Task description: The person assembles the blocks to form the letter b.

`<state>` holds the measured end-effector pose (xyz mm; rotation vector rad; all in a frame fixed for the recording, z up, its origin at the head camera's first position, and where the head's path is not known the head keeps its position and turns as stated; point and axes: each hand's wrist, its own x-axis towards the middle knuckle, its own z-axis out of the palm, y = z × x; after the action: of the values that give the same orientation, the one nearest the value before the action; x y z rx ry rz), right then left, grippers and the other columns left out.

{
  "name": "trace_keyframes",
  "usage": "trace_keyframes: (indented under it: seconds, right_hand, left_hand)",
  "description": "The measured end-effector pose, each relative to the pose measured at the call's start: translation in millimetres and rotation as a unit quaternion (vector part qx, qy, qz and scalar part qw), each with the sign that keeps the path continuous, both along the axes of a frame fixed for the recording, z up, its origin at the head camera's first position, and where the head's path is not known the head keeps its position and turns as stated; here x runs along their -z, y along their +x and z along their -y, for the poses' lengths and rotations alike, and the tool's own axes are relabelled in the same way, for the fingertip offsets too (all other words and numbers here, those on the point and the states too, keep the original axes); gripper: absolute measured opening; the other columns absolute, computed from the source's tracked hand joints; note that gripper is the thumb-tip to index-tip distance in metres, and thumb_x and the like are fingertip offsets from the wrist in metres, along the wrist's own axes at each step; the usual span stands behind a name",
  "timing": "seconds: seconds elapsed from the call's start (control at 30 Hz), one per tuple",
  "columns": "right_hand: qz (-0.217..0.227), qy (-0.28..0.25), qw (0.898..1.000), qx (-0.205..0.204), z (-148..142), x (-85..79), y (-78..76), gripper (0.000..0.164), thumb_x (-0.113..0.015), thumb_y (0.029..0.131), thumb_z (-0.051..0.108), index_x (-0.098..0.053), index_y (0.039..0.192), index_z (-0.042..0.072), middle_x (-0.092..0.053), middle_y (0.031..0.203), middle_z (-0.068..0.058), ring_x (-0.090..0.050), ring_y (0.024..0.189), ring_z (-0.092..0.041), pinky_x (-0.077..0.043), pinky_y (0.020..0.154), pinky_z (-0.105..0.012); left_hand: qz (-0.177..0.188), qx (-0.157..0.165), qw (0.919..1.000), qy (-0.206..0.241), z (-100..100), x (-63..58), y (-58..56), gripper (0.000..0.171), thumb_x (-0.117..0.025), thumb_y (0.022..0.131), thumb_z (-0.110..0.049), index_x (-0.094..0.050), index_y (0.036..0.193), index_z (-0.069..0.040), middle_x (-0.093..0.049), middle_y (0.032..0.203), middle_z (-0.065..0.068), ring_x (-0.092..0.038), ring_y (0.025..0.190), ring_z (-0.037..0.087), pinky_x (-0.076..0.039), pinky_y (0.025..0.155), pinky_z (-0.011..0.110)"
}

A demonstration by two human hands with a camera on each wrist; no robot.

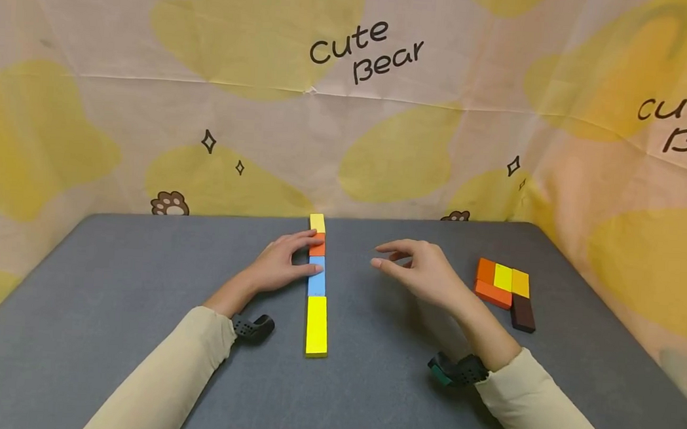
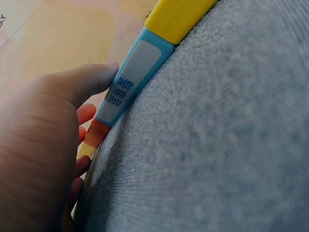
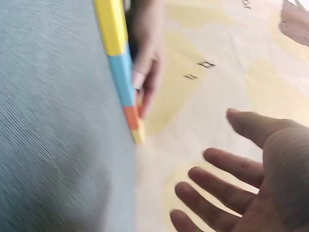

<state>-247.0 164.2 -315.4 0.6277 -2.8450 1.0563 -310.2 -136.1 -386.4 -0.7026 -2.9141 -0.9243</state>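
Note:
A straight row of blocks runs away from the person: a long yellow block [image 1: 316,328] nearest, a blue block [image 1: 317,285], an orange block [image 1: 318,248] and a pale yellow block [image 1: 317,223] at the far end. My left hand [image 1: 278,263] lies along the row's left side, its thumb on the blue block and its fingertips at the orange one. Printed characters mark the pale face of the blue block in the left wrist view. Right of the row, my right hand [image 1: 425,272] hovers over the table with fingers loosely bent and nothing in them.
On the right of the grey table [image 1: 379,400] lies a cluster of blocks: an orange block [image 1: 493,294], a yellow block [image 1: 520,283], a dark brown block [image 1: 523,313] and others. A patterned cloth [image 1: 259,52] hangs behind the table. Each wrist wears a dark band.

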Motion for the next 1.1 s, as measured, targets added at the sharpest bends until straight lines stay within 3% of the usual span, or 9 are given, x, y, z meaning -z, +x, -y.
trace_keyframes:
  seconds: [0.63, 0.93, 1.1]
  right_hand:
    - [0.007, 0.104, 0.987, 0.122, -70, -27.8, -15.5, 0.053, -0.067, 0.095, 0.047, -0.065, 0.135, 0.012, -0.065, 0.136, -0.019, -0.065, 0.119, -0.036, -0.053, 0.095, -0.055]
    - [0.026, 0.135, 0.978, 0.155, -104, -24.1, -23.1, 0.067, -0.066, 0.095, 0.052, -0.058, 0.140, 0.003, -0.061, 0.140, -0.023, -0.062, 0.120, -0.042, -0.051, 0.096, -0.058]
    - [0.036, 0.155, 0.974, 0.158, -114, -19.0, -26.4, 0.067, -0.066, 0.095, 0.046, -0.056, 0.140, -0.002, -0.060, 0.140, -0.025, -0.061, 0.121, -0.044, -0.048, 0.099, -0.060]
  left_hand:
    - [-0.001, 0.006, 1.0000, 0.006, 1, 0.2, 0.5, 0.066, -0.069, 0.093, -0.043, -0.048, 0.152, -0.022, -0.034, 0.166, 0.000, -0.033, 0.150, 0.034, -0.023, 0.121, 0.063]
    - [-0.001, 0.005, 1.0000, 0.005, 1, 0.4, 0.8, 0.066, -0.069, 0.093, -0.044, -0.048, 0.152, -0.023, -0.034, 0.166, -0.001, -0.032, 0.151, 0.033, -0.024, 0.121, 0.062]
    - [0.000, 0.003, 1.0000, 0.005, 1, 0.3, 0.6, 0.066, -0.069, 0.093, -0.044, -0.048, 0.152, -0.023, -0.033, 0.166, -0.001, -0.032, 0.151, 0.034, -0.024, 0.121, 0.063]
